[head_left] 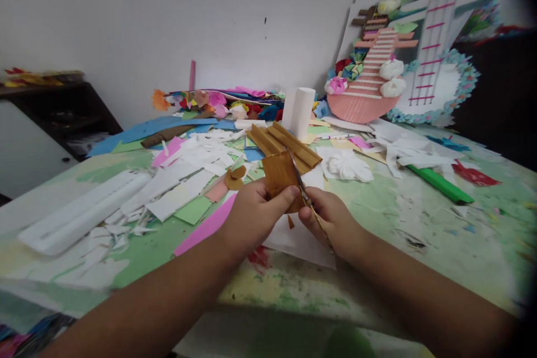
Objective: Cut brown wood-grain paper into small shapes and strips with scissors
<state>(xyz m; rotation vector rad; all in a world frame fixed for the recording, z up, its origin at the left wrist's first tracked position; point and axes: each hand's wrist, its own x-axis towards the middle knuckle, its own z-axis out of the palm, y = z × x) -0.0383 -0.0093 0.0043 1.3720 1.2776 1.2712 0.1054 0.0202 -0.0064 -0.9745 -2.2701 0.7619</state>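
Observation:
My left hand (255, 212) pinches a brown piece of paper (279, 173), thumb on top, above the near part of the table. In my right hand (335, 215) is a pair of scissors (308, 201), its blades pointing away from me along the right edge of the brown piece. Most of the scissors' handle is hidden by my fingers. Just beyond the hands lies a folded length of brown crepe paper (289, 142). A white sheet (302, 243) lies beneath the hands, and a small brown scrap (291, 222) shows just below the held piece.
White paper scraps (197, 151) cover the table's left side, beside a long white roll (88, 210). A white cylinder (300, 112) stands at the back. On the right are a white paper flower (348, 165), a green roll (440, 183) and paper guitar shapes (369, 84) against the wall.

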